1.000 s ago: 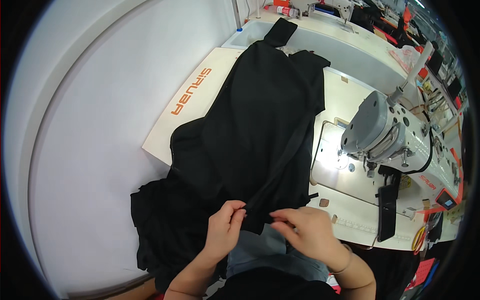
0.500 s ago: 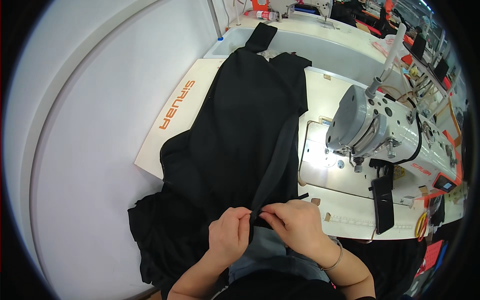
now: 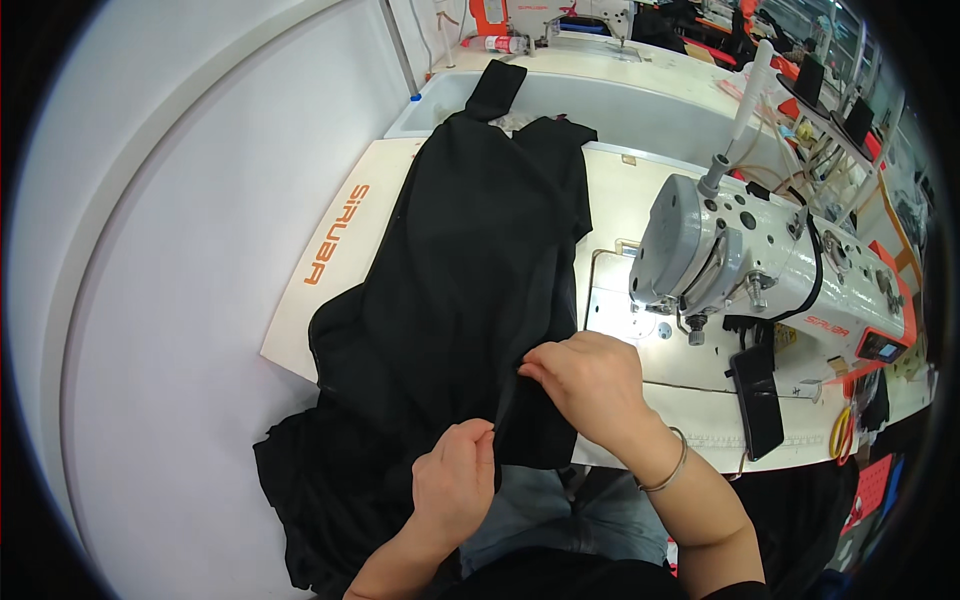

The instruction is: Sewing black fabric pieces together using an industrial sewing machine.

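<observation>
A large piece of black fabric (image 3: 450, 240) is spread over the white sewing table (image 3: 321, 207), with a bunched part hanging over its near-left edge. My left hand (image 3: 454, 473) pinches a long folded edge of this fabric low down, near the middle of the view. Higher up along the same edge, my right hand (image 3: 586, 390) grips the fabric between thumb and fingers, left of the sewing machine's needle area. The white and grey sewing machine (image 3: 765, 265) stands just to the right, its work light on over the metal plate.
A wall (image 3: 150, 330) borders the left side. A pale trough (image 3: 640, 105) and a second table with another machine (image 3: 570, 20) and a bottle (image 3: 493, 44) lie beyond. At the right are a black phone-like object (image 3: 757, 405), yellow-handled scissors (image 3: 841, 436) and thread stands (image 3: 840, 130).
My right hand has moved up and away from my left hand along the fabric's folded edge. My left hand stays low, pinching the fabric. The view has shifted slightly.
</observation>
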